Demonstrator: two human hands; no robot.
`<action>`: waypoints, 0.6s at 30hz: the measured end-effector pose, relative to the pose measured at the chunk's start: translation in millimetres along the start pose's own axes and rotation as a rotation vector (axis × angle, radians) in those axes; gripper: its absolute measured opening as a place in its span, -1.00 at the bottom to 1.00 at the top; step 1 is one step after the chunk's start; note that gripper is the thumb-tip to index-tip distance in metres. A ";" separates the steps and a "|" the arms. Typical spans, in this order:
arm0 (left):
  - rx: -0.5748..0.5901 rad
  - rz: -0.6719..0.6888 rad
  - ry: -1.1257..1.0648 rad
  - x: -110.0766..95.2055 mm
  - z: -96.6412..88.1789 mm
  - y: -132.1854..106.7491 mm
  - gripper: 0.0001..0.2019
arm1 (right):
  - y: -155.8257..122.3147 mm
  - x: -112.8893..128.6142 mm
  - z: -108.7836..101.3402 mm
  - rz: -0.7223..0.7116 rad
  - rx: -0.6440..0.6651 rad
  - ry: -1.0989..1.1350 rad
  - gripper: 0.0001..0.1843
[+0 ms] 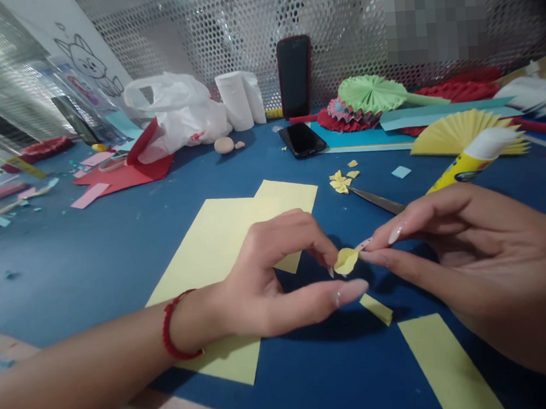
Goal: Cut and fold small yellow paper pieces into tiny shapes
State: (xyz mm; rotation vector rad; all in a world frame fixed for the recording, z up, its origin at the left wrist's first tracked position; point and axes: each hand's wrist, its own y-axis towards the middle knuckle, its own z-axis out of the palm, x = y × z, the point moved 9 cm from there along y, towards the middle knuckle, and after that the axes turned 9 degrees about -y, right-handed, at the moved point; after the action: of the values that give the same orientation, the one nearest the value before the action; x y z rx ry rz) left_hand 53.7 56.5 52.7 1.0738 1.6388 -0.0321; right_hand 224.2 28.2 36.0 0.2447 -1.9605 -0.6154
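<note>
My left hand [278, 272] and my right hand [463, 247] meet above the blue table [94, 260] and both pinch one small yellow paper piece [346, 260] between their fingertips. My left wrist wears a red cord bracelet [169, 327]. Beneath my left hand lies a large yellow paper sheet [215, 246]. A small yellow strip [376, 308] and a wider yellow strip [445, 364] lie on the table under my right hand. Scissor blades [375, 200] stick out from behind my right hand.
A glue stick [475, 156] lies beyond my right hand, near yellow scraps [341, 182]. Farther back are a flat phone [302, 139], an upright phone [294, 75], folded paper fans [372, 95], a yellow fan [459, 130], a white plastic bag [177, 111], red paper [125, 171] and a mesh wall.
</note>
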 end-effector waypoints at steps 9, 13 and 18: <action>-0.014 0.283 0.375 -14.8 0.6 -2.6 -0.74 | 2.3 4.4 0.3 -0.009 0.008 -0.028 -0.75; -0.020 0.325 0.407 -20.1 2.0 -2.5 -0.73 | 3.1 3.2 -0.4 0.001 0.009 -0.053 -0.73; 0.004 0.323 0.396 -18.9 4.4 -3.5 -0.77 | -0.4 3.2 -1.7 -0.055 0.013 -0.100 -0.74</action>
State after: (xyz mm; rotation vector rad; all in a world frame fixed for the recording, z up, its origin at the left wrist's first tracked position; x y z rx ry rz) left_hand 54.1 40.6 64.2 1.4008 1.7876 0.4131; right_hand 224.2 26.0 38.8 0.2815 -2.0605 -0.6619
